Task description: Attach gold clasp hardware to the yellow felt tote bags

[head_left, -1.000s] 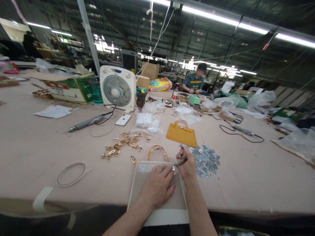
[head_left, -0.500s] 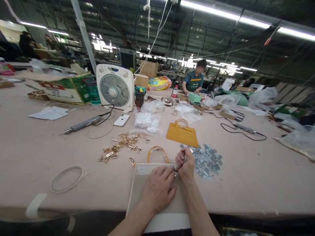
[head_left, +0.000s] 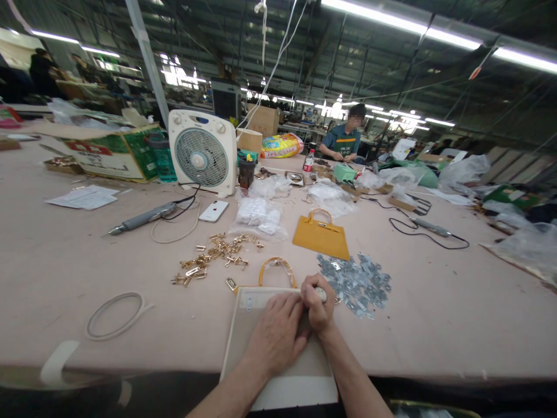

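A handbag panel point(head_left: 248, 348), its beige inner side up, lies at the table's front edge, with a yellow handle point(head_left: 277, 261) beyond its top edge. My left hand point(head_left: 274, 328) rests flat on the panel with fingers extended. My right hand point(head_left: 319, 305) is closed in a fist around a small hand tool with a pale rounded handle point(head_left: 321, 294), at the panel's upper right; the tool's working end is hidden. Gold clasp fittings stick out at the upper left corner point(head_left: 231, 283) and beside my right hand. A small metal plate point(head_left: 249, 303) sits at the panel's upper left.
Flat grey metal plates point(head_left: 363, 284) are heaped to the right, gold fittings point(head_left: 217, 252) to the left. A finished-looking yellow handbag point(head_left: 322, 235) lies ahead. Around them are a phone point(head_left: 213, 211), electric screwdriver point(head_left: 141, 219), fan point(head_left: 202, 154) and cable coil point(head_left: 115, 315). A person point(head_left: 343, 139) works across the table.
My right hand has turned and moved down and slightly left, so the tool's pale handle end now faces up. My left hand stays flat on the panel.
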The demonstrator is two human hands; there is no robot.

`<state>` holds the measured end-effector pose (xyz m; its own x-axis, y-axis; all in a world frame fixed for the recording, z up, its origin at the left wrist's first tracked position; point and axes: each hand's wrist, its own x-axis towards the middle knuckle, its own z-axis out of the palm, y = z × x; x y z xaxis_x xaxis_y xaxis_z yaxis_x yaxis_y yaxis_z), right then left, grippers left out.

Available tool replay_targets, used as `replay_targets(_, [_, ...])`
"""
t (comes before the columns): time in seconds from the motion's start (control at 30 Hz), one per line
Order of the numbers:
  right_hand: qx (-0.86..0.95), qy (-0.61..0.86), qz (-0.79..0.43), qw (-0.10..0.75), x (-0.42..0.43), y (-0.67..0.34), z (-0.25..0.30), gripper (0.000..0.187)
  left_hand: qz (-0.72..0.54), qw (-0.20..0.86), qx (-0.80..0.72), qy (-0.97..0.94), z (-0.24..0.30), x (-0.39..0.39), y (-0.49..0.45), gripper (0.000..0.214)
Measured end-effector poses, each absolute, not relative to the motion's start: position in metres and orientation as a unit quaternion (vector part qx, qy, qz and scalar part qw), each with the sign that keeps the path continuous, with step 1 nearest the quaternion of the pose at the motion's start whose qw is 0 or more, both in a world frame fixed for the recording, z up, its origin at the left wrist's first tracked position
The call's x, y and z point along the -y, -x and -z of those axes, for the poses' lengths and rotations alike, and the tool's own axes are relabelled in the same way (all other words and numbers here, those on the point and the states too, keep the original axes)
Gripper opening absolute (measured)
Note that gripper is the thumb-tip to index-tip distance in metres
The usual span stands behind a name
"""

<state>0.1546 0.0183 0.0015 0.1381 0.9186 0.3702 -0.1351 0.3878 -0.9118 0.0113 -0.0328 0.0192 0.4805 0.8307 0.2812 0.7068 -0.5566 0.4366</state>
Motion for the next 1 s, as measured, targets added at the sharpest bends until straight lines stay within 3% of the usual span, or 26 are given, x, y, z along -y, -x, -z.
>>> replay_targets(0.13, [0.541,0.355,-0.363,0.67,-0.01,-0.155,-0.006,0.026,-0.239,0.086,-0.467,-0.847,-0.008,0.031,-0.013,0.072])
replay_targets(0.3, [0.348,0.338,-0.426,0.764,-0.012,-0.17,-0.032,0.021,-0.21,0.076,-0.472,-0.853,-0.01,0.031,-0.015,0.067])
replay_targets(0.4, [0.332,0.302,-0.407,0.796,-0.007,-0.174,-0.039,0.03,-0.208,0.08,-0.472,-0.853,-0.013,0.031,-0.015,0.067])
replay_targets(1.0, [0.529,0.41,-0.326,0.668,-0.014,-0.142,-0.015,0.046,-0.224,0.102,-0.472,-0.847,-0.017,0.032,-0.012,0.074])
